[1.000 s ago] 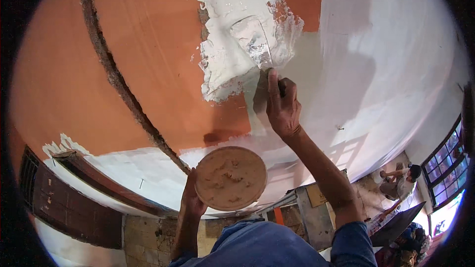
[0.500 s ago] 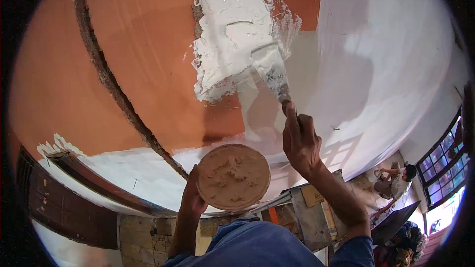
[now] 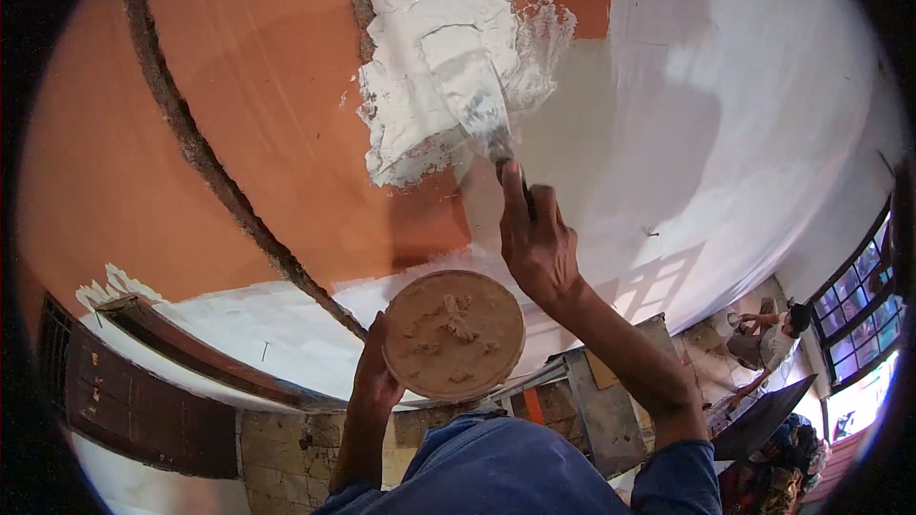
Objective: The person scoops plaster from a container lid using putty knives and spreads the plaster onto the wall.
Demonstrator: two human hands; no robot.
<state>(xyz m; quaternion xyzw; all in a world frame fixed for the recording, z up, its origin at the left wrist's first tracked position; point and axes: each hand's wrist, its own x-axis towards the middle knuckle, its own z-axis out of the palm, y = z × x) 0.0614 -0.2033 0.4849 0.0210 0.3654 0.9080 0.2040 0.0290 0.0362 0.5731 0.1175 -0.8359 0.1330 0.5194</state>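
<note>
My right hand [image 3: 542, 246] is closed round the handle of a putty knife [image 3: 485, 114], its wide blade coated in white. That blade lies against a thick patch of wet white plaster [image 3: 420, 0] on the wall. In my left hand [image 3: 377, 377], held at waist height, is a round container [image 3: 454, 336] whose top is covered with brownish paste and a few lumps; my fingers grip its left side and partly pass out of sight beneath it. Rough edges of the plaster overlap orange paint [image 3: 277, 76] to the left and a greyish area [image 3: 572, 133] to the right.
A long dark crack [image 3: 196, 138] runs down the orange wall. A brown wooden door [image 3: 143, 401] stands at lower left. Below on the right are a grey board [image 3: 606, 410], a person [image 3: 768, 334] crouching, and a barred window [image 3: 863, 300]. A nail [image 3: 652, 233] juts from the white wall.
My right hand has moved the putty knife left and slightly upward across the wet plaster. The container in my left hand stays nearly in place.
</note>
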